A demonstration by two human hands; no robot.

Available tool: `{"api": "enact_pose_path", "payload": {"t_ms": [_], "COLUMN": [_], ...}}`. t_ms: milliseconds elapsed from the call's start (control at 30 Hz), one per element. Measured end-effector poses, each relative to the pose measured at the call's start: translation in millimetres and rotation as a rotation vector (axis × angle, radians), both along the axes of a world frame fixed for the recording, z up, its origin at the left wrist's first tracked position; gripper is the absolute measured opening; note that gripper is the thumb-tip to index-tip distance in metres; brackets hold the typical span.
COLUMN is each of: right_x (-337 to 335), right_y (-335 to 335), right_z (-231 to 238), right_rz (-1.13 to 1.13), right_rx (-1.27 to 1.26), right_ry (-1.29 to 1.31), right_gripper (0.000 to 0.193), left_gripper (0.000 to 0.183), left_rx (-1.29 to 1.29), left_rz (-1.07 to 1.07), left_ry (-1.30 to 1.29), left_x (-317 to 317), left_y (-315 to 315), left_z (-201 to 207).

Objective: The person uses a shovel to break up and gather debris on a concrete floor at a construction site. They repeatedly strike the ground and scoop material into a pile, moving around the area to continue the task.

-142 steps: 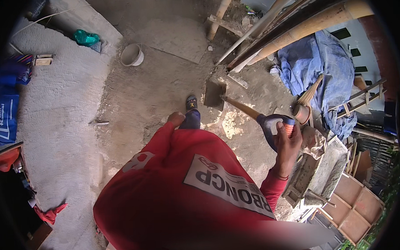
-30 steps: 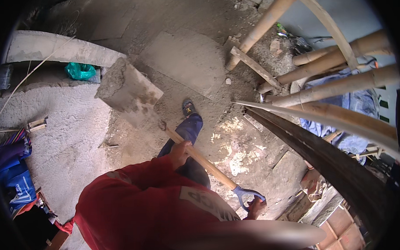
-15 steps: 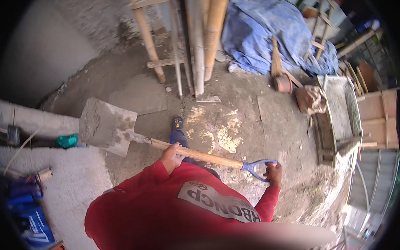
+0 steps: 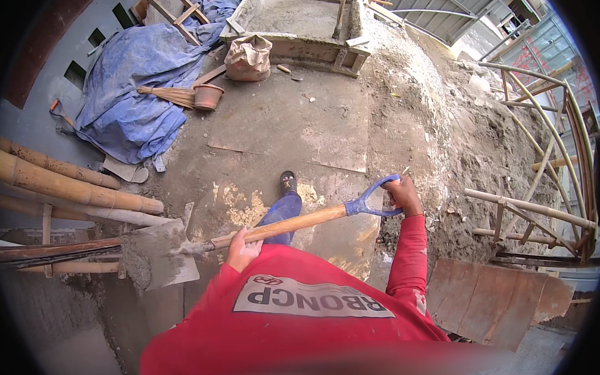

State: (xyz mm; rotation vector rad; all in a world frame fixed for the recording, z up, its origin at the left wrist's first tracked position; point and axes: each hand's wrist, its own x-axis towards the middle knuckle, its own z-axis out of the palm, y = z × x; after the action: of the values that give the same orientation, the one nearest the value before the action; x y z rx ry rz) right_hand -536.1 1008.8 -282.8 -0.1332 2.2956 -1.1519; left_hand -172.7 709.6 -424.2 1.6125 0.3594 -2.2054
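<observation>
I hold a shovel (image 4: 294, 223) roughly level across the front of my body. My left hand (image 4: 243, 250) is closed around the lower wooden shaft, close to the metal socket. At the other end, my right hand (image 4: 404, 194) grips the blue D-shaped handle (image 4: 362, 205). The flat square blade (image 4: 167, 258) points left, with a patch of grey, mortar-like material on its outer part. Below the shaft one of my legs shows, in blue trousers and a dark shoe (image 4: 288, 182).
Ahead stands a mortar-crusted trough (image 4: 308, 49), with a paper sack (image 4: 248, 58), pot (image 4: 207, 97) and broom (image 4: 168, 95) nearby. Blue tarpaulin (image 4: 134, 81) and bamboo poles (image 4: 75, 182) lie left. Rightward are a grey sand heap (image 4: 476, 132), a metal frame (image 4: 545, 209) and a brown board (image 4: 489, 300).
My body and view have turned right, carrying the shovel along. The trough has shifted from the right side to straight ahead, and the bamboo poles to the left. Both hands keep their grip.
</observation>
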Motion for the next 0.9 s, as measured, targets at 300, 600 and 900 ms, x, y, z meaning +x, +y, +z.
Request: {"api": "enact_pose_path", "payload": {"t_ms": [300, 600, 900], "right_x": [-100, -85, -223], "right_y": [85, 75, -3], "right_z": [9, -1, 65], "right_rz": [-0.411, -0.908, -1.085], "right_rx": [-0.121, -0.346, -0.614], "right_ry": [-0.029, -0.199, 0.136], "right_gripper": [0.008, 0.008, 0.003], "left_gripper": [0.034, 0.026, 0.015], "left_rx": [-0.111, -0.282, -0.466], "left_rz": [-0.349, -0.700, -0.780], "left_ry": [0.008, -0.049, 0.182], "left_x": [-275, -506, -804], "left_y": [-41, -67, -56], "left_z": [32, 41, 89]}}
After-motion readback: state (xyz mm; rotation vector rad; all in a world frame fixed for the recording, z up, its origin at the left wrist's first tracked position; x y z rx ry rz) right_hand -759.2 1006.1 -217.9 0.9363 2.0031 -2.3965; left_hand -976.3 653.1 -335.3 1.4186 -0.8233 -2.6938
